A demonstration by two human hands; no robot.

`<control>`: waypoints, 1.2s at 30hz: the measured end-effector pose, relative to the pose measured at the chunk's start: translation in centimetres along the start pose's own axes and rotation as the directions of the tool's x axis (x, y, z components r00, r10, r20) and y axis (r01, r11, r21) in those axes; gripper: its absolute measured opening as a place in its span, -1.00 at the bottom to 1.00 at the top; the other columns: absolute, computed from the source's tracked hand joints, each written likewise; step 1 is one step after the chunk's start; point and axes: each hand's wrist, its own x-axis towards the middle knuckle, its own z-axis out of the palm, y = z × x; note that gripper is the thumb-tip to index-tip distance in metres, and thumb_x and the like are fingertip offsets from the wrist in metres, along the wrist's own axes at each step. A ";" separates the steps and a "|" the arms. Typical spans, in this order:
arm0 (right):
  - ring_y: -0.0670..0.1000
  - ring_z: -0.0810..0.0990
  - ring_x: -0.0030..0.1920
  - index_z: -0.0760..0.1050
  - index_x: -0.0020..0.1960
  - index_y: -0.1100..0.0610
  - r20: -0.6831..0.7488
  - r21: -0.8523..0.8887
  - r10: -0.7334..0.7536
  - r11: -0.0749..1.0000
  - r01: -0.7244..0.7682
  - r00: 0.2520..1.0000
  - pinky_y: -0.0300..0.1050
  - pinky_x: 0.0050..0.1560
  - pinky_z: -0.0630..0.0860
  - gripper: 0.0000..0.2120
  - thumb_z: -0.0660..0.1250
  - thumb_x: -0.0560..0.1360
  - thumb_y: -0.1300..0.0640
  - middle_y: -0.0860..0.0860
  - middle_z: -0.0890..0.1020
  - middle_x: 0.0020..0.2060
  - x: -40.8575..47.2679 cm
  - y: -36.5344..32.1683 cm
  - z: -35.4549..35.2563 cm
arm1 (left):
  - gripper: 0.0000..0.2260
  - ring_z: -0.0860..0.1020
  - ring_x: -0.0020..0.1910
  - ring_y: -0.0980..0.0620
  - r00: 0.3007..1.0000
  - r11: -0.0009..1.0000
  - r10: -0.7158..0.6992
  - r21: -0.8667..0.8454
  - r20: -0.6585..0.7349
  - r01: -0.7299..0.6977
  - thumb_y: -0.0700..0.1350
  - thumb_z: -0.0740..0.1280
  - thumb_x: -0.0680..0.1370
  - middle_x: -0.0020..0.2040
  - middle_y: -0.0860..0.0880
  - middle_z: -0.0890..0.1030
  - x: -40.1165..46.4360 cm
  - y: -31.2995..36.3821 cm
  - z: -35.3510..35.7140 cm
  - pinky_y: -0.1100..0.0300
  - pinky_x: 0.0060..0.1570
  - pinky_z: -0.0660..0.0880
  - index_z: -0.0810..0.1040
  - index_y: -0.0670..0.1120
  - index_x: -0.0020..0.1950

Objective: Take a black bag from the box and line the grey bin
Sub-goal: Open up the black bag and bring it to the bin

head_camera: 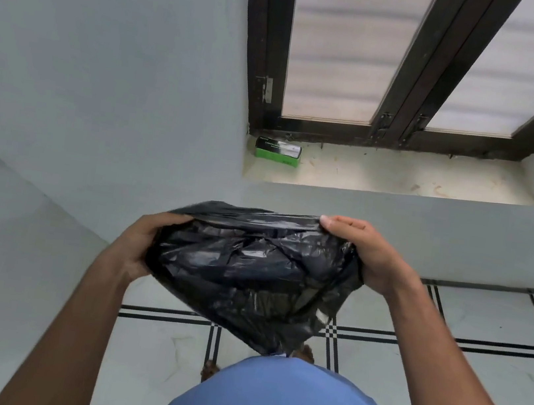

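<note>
While both hands grip black bag over striped tile floor, green box sits on windowsill.

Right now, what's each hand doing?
Left hand: grips the bag at its left edge.
Right hand: grips the bag's right edge.

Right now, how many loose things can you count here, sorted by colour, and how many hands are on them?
Black: 1, the black bag, gripped by the left hand and right hand.
Green: 1, the box on the window sill.
Grey: 0, no bin in view.
Total: 2 things, 2 hands.
</note>
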 end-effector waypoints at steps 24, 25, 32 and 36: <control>0.22 0.72 0.02 0.58 0.37 0.13 -0.085 -0.978 0.015 0.191 -0.086 0.996 0.06 0.02 0.66 -0.56 0.33 0.71 -0.20 0.13 0.72 0.14 5.6 2.8 5.8 | -0.67 0.70 0.03 -0.15 0.980 -0.086 0.010 0.977 -0.197 0.197 -0.02 0.36 0.66 0.21 -0.13 0.68 5.6 -2.6 3.1 0.15 -0.25 0.52 0.59 -0.12 0.38; 0.17 0.72 -0.03 0.63 0.31 0.16 -0.134 -0.980 0.345 0.095 -0.176 0.929 0.00 0.02 0.65 -0.42 0.38 0.64 -0.34 0.09 0.75 0.08 5.5 4.0 5.5 | -0.63 0.67 0.02 -0.08 0.949 -0.099 -0.228 0.975 -0.218 0.201 0.03 0.41 0.64 0.18 -0.08 0.67 5.8 -3.8 2.1 0.19 -0.23 0.53 0.60 -0.08 0.41; 0.05 0.64 -0.14 0.63 0.02 0.12 -0.111 -0.787 0.063 0.604 -0.127 0.992 -0.05 -0.15 0.49 -0.48 0.29 0.70 -0.34 -0.04 0.63 -0.21 5.3 4.8 4.1 | -0.70 0.74 0.14 -0.21 0.980 0.611 0.087 0.787 -0.179 0.090 0.09 0.34 0.72 0.06 -0.12 0.78 5.2 -2.6 0.3 -0.01 0.17 0.63 0.74 -0.10 0.06; 0.00 0.66 0.05 0.67 0.25 0.10 -0.333 -0.711 -0.669 0.641 0.289 0.664 0.02 0.09 0.63 -0.70 0.27 0.79 -0.07 0.00 0.71 0.02 5.5 1.7 5.4 | -0.76 0.64 0.21 -0.04 0.561 0.597 0.746 0.734 -0.358 -0.324 -0.15 0.20 0.72 0.21 0.00 0.69 2.5 1.3 3.8 0.20 0.15 0.46 0.59 -0.01 0.32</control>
